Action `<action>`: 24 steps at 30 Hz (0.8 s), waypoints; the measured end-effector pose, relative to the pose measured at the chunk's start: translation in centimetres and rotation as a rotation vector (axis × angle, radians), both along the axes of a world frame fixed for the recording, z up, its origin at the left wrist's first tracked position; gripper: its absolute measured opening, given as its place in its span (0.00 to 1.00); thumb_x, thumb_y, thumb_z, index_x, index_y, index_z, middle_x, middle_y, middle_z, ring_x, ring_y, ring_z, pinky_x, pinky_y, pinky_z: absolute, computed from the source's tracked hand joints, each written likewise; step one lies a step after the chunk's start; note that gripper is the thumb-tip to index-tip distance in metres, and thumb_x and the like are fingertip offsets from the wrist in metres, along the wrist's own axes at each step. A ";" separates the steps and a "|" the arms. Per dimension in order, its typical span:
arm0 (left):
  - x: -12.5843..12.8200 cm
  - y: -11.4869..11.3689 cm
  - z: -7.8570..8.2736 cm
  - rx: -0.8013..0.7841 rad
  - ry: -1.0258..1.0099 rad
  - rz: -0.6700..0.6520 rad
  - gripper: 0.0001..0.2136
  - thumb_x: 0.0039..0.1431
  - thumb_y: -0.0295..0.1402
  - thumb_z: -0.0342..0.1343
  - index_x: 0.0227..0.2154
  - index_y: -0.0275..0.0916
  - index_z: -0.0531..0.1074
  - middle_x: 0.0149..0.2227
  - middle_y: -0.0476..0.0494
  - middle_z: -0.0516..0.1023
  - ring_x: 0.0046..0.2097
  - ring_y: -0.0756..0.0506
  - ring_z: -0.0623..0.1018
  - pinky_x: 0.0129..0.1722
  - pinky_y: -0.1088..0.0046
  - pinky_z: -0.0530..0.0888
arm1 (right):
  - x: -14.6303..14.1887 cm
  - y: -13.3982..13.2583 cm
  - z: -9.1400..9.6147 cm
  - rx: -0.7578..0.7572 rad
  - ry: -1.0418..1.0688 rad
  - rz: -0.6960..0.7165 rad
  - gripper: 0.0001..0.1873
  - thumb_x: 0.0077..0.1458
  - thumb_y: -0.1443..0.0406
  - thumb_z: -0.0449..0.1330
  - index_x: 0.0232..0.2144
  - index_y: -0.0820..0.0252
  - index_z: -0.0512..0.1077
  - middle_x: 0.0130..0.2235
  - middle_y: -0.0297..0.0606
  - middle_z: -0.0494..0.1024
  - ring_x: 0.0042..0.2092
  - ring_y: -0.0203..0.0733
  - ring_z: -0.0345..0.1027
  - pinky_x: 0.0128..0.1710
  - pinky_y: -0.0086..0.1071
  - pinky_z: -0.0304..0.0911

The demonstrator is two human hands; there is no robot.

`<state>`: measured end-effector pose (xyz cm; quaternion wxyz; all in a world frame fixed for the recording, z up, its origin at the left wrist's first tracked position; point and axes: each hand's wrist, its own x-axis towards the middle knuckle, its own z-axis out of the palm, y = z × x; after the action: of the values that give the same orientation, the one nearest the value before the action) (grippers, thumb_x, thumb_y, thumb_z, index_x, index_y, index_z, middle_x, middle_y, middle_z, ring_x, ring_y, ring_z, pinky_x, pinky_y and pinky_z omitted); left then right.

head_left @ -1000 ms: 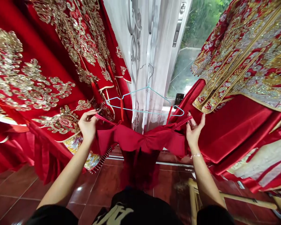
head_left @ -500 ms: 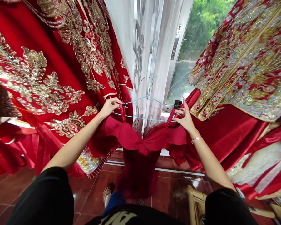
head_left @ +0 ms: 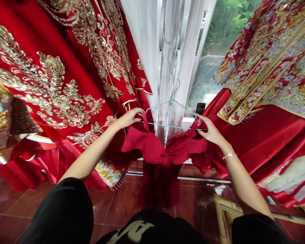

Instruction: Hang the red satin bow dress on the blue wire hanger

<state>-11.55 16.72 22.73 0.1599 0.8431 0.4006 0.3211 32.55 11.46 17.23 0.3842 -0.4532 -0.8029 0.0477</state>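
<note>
Beside a blue wire hanger (head_left: 171,126), the left hand (head_left: 129,118) and right hand (head_left: 212,133) pinch red satin straps (head_left: 145,122).

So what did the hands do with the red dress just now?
The left hand and right hand rose, lifting the thin straps of the red dress up to the ends of the blue hanger. The gold-embroidered red robes still hang alongside.

An embroidered robe (head_left: 48,84) hangs left, another robe (head_left: 274,67) right; between them, a wire hanger (head_left: 171,113) hangs before a window curtain (head_left: 173,61).
</note>
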 end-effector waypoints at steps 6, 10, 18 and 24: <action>-2.6 -8.1 -3.9 0.382 0.051 0.233 0.21 0.65 0.34 0.53 0.60 0.46 0.68 0.59 0.36 0.70 0.62 0.36 0.68 0.64 0.49 0.64 | 1.4 -3.3 -4.2 0.178 0.154 -0.247 0.32 0.55 0.64 0.57 0.63 0.52 0.62 0.60 0.48 0.65 0.62 0.56 0.60 0.63 0.57 0.58; -4.5 -10.7 -4.4 0.257 0.203 0.094 0.16 0.68 0.39 0.49 0.56 0.48 0.72 0.58 0.39 0.72 0.53 0.38 0.76 0.53 0.58 0.74 | 2.1 -4.2 -5.0 0.005 0.027 -0.136 0.26 0.55 0.71 0.51 0.55 0.51 0.70 0.60 0.43 0.69 0.61 0.50 0.66 0.63 0.51 0.62; -3.7 -7.6 0.8 -0.241 0.403 -0.326 0.10 0.64 0.37 0.51 0.28 0.43 0.73 0.28 0.49 0.77 0.31 0.47 0.76 0.33 0.74 0.71 | 3.4 2.2 -1.5 -0.369 -0.133 -0.028 0.14 0.54 0.63 0.57 0.44 0.57 0.72 0.41 0.41 0.79 0.38 0.44 0.76 0.45 0.43 0.73; -4.8 -4.6 5.7 -0.319 0.339 -0.284 0.09 0.55 0.41 0.60 0.23 0.45 0.76 0.24 0.48 0.77 0.26 0.46 0.75 0.28 0.72 0.71 | 4.4 5.2 -0.2 -0.216 0.262 -0.075 0.31 0.53 0.50 0.61 0.54 0.57 0.60 0.24 0.23 0.66 0.22 0.38 0.64 0.24 0.32 0.62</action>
<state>-16.39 12.08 28.47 0.2649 0.8967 0.3448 0.0824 36.95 16.62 17.06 0.4359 -0.5116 -0.7187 0.1780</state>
